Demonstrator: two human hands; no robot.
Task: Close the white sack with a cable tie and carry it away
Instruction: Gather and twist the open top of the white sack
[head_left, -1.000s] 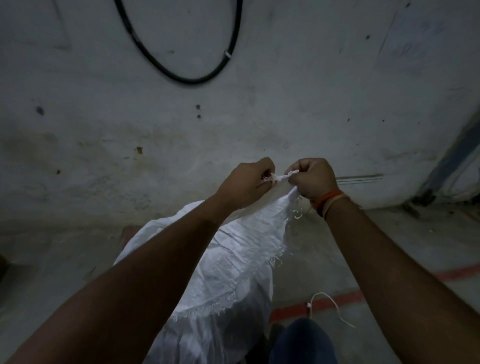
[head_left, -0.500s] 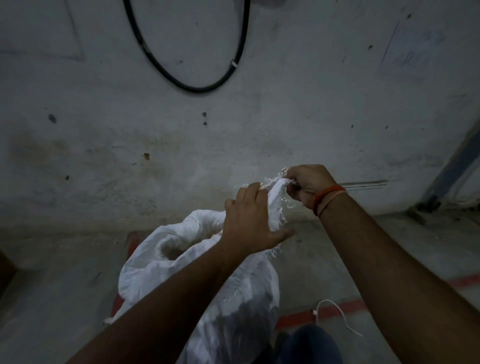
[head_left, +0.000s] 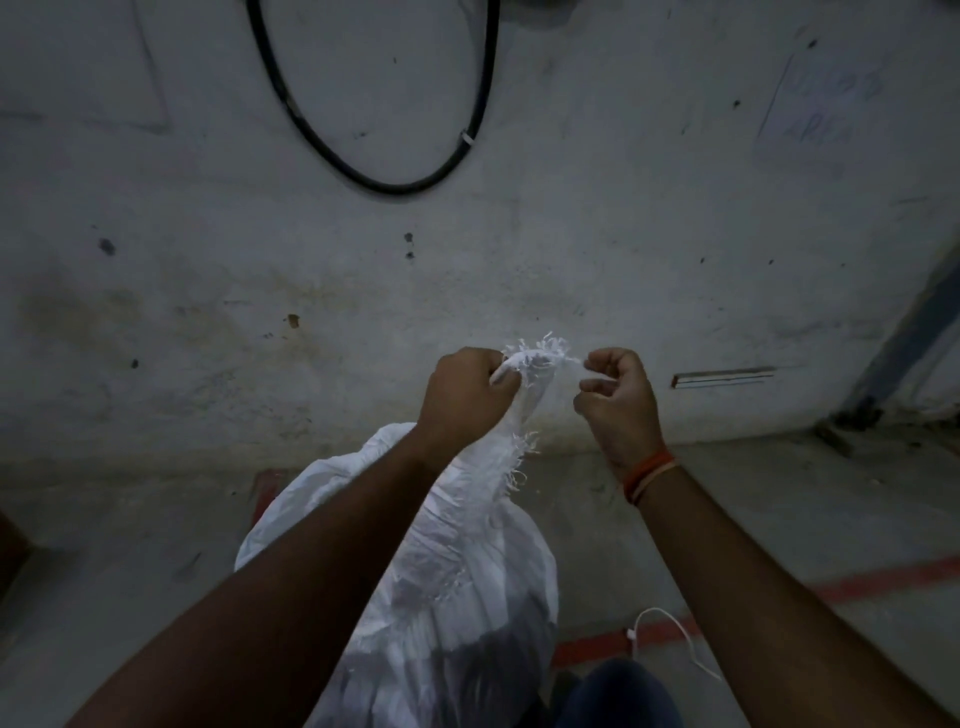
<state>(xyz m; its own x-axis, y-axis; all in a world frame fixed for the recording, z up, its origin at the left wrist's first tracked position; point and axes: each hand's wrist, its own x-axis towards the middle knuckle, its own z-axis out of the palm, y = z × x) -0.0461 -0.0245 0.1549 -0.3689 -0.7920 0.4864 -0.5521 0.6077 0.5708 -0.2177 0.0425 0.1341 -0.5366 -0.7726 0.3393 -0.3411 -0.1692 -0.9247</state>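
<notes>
The white woven sack (head_left: 457, 582) stands on the floor in front of me, its mouth gathered into a narrow frayed neck. My left hand (head_left: 465, 397) grips that neck just below the frayed top. Just to its right, my right hand (head_left: 618, 402), an orange band on its wrist, has curled fingers and pinches a frayed strip at the sack's tip. A thin white cable tie (head_left: 631, 634) lies looped on the floor to the right of the sack, touched by neither hand.
A stained wall rises close behind the sack, with a black cable (head_left: 384, 182) hanging in a loop on it. A red line (head_left: 883, 584) runs across the concrete floor. My dark trouser leg (head_left: 618, 696) is at the bottom edge.
The sack's open mouth has been bunched into a tight neck. My left hand moved up from the sack's side to grip the neck, and my right hand shifted slightly right.
</notes>
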